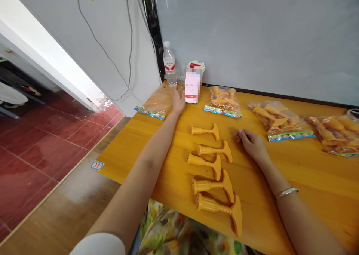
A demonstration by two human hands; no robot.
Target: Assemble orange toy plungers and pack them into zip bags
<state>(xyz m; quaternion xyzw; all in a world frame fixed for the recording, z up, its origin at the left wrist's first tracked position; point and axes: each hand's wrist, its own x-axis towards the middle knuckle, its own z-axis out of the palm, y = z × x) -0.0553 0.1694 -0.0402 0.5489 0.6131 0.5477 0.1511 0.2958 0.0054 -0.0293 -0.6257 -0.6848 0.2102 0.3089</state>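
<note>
My left hand [178,101] reaches to the back of the table, its fingers stretched out close to the left edge of an upright phone [192,86]. Whether a fingertip touches the phone, I cannot tell. Just left of that hand lies a flat clear plastic bag [157,100] with a colourful edge strip. My right hand [251,143] rests on the table with its fingers curled and nothing visible in them. Between my arms, several yellow plastic T-handled pieces [214,150] lie in a column, each with a spiral shaft and a ribbed, flared end.
Filled clear bags of yellow pieces lie at the back [224,100], right of centre [276,116] and far right [333,131]. A water bottle [169,66] and a white tub [200,66] stand by the wall. A "33" sticker [97,165] marks the table's left corner.
</note>
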